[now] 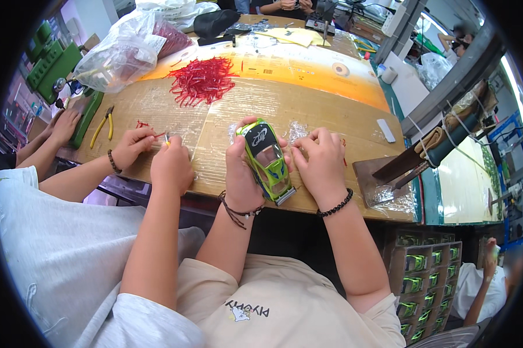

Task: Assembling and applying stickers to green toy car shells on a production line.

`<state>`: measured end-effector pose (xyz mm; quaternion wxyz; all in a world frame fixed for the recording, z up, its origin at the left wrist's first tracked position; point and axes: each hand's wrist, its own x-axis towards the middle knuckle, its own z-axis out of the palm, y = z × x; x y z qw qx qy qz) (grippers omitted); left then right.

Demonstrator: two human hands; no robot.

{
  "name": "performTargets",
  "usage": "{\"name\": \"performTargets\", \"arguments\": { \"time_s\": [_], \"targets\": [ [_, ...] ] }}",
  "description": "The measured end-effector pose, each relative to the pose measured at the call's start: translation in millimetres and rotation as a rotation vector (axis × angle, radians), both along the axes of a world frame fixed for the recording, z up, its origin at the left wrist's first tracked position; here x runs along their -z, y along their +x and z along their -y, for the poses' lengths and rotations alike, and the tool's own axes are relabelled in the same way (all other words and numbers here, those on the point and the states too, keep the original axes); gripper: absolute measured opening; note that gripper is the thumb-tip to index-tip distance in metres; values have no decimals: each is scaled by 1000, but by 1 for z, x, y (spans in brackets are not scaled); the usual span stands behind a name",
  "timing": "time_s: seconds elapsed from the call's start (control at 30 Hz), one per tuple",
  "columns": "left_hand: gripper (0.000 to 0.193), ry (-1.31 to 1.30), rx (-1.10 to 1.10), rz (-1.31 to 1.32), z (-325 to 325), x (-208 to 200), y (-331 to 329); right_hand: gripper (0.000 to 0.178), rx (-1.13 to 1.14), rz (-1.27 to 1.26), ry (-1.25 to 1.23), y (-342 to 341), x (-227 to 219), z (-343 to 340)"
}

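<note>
Plainly, the left hand [241, 178] grips 1 green toy car [268, 158]. Beside it curls the right hand [323, 164]; whether that holds anything, I cannot tell.

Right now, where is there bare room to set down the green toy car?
Bare cardboard lies right of the red pile, nearer than the orange sheet, and left of the white block. Left of the car, pliers and a co-worker's hands crowd it.

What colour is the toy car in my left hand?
The toy car is mostly lime green and black; the head view shows it best.
</note>
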<state>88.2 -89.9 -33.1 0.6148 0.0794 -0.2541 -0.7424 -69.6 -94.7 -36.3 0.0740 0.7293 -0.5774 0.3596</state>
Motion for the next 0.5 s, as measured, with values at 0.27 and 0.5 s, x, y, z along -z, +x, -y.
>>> {"name": "performTargets", "arguments": {
  "time_s": [0.27, 0.5],
  "targets": [
    [43, -2, 15, 3, 1, 2, 1, 7, -76, 156, -100, -2, -2, -1],
    [49, -147, 314, 191, -3, -1, -3, 15, -540, 1257, 190, -4, -29, -64]
  ]
}}
